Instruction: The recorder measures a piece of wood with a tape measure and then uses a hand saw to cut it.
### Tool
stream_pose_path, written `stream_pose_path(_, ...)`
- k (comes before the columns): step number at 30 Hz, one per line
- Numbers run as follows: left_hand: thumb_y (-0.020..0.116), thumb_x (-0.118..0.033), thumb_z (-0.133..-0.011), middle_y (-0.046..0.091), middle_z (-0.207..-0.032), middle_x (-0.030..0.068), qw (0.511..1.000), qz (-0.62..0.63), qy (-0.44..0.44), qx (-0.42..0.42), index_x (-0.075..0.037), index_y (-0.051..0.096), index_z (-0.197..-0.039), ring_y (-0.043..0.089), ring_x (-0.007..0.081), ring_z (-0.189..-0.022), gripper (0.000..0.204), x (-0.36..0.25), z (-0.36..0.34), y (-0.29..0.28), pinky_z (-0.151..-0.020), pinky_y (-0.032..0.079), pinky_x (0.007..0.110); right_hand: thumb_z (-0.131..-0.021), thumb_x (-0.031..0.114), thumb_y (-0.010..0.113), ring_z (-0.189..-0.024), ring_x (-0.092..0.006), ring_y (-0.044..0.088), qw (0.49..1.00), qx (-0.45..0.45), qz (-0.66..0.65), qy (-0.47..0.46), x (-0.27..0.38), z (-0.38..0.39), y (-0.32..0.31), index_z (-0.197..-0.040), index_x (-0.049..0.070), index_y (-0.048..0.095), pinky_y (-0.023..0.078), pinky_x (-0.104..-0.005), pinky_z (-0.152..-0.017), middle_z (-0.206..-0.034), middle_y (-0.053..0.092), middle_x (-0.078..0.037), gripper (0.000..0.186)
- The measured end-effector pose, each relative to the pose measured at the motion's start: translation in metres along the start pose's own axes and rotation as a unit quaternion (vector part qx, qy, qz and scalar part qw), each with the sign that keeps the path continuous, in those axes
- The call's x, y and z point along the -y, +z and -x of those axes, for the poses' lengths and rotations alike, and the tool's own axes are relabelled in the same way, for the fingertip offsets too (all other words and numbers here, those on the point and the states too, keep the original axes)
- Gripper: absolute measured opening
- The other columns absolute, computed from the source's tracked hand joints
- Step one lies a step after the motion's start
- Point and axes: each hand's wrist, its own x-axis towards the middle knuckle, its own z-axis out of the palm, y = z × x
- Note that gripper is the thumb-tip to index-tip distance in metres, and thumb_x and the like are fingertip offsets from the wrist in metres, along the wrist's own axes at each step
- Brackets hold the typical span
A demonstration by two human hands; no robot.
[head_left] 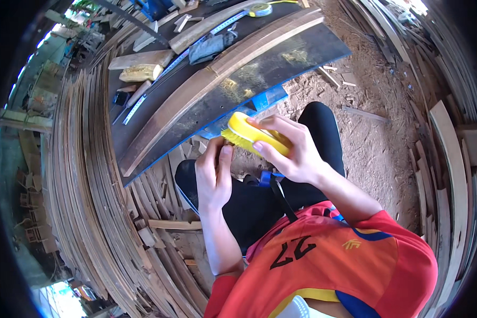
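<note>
A yellow scrub brush point(259, 139) is in my right hand point(297, 146), its handle gripped between thumb and fingers. The brush is tilted, with its yellow bristles toward my left hand point(215, 175). The left thumb and fingers are pinched together right at the bristle tips. Whether anything small lies between them is hidden. Just beyond my hands stands a dark workbench top point(281, 71) with a blue edge. A long curved wooden piece point(217, 71) lies across it, and patches of sawdust point(229, 85) are beside the wood.
On the bench lie a tape measure point(259, 9) with its blade drawn out, a grey-blue cloth point(212, 47) and wood blocks point(141, 72). Long wooden strips point(85, 175) are stacked at left, with more boards point(445, 159) at right. Wood scraps point(365, 114) litter the dirt floor.
</note>
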Motion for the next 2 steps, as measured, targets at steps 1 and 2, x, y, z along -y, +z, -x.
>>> stream_pose_path(1, 0.051, -0.026, -0.111, 0.069, -0.085, 0.0086, 1.0, -0.026, 0.013, 0.003, -0.001, 0.064, -0.115, 0.063, 0.0231, -0.072, 0.028, 0.0036, -0.002, -0.0011, -0.068, 0.048, 0.035, -0.095, 0.022, 0.073, -0.092, -0.0341, 0.072, 1.0, 0.011, -0.008, 0.015, -0.0018, -0.0024, 0.0012, -0.121, 0.0, 0.068, 0.056, -0.0408, -0.082, -0.106, 0.071, -0.018, 0.035)
stream_pose_path(2, 0.051, -0.026, -0.111, 0.069, -0.085, 0.0086, 1.0, -0.026, 0.009, 0.0, -0.001, 0.064, -0.115, 0.063, 0.0231, -0.072, 0.028, 0.0068, -0.0023, -0.0018, -0.068, 0.048, 0.035, -0.095, 0.023, 0.073, -0.093, -0.0345, 0.072, 0.999, 0.021, -0.016, 0.03, -0.0025, -0.0054, 0.0018, -0.122, 0.0, 0.068, 0.056, -0.0413, -0.083, -0.107, 0.071, -0.018, 0.036)
